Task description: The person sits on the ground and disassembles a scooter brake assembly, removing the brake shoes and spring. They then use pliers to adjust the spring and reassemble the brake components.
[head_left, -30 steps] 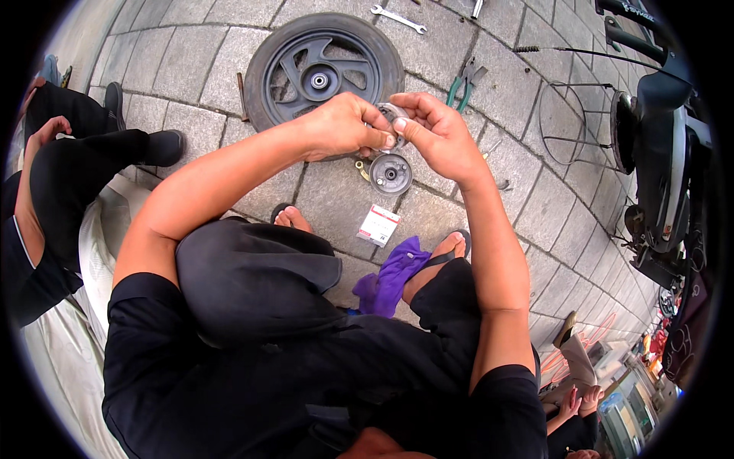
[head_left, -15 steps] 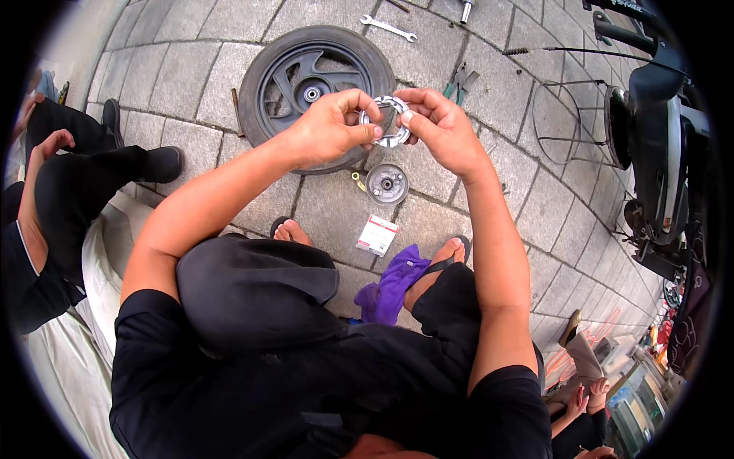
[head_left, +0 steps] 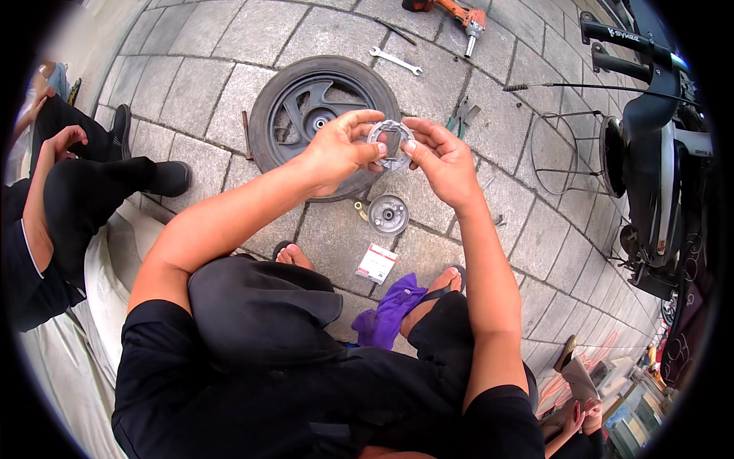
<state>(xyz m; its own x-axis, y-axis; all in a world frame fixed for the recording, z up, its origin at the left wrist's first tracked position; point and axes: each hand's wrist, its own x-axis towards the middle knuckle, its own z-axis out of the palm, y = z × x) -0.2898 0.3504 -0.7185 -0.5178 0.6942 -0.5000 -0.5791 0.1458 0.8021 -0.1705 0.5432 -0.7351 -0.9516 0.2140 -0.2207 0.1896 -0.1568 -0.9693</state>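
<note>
My left hand [head_left: 341,150] and my right hand [head_left: 439,162] are closed on opposite sides of a silver ring of curved brake shoes [head_left: 393,164], held upright with its open middle showing. Behind them a black wheel with a tyre [head_left: 275,107] lies flat on the paving. A round metal brake plate [head_left: 394,222] with a brass-coloured lever lies just below the ring. Nearer my feet are a white-and-red box [head_left: 376,263] and a purple cloth [head_left: 390,310].
Beyond the wheel lie a spanner [head_left: 396,60], an orange power tool [head_left: 462,19] and pliers [head_left: 463,115]. A scooter [head_left: 650,191] and wire frame [head_left: 554,153] stand at right. Another person's legs [head_left: 99,183] fill the left side; a seated person [head_left: 581,417] is at lower right.
The ring has turned to show its open middle between my hands. The scene sits lower in the picture, and the orange power tool has come into view at the top.
</note>
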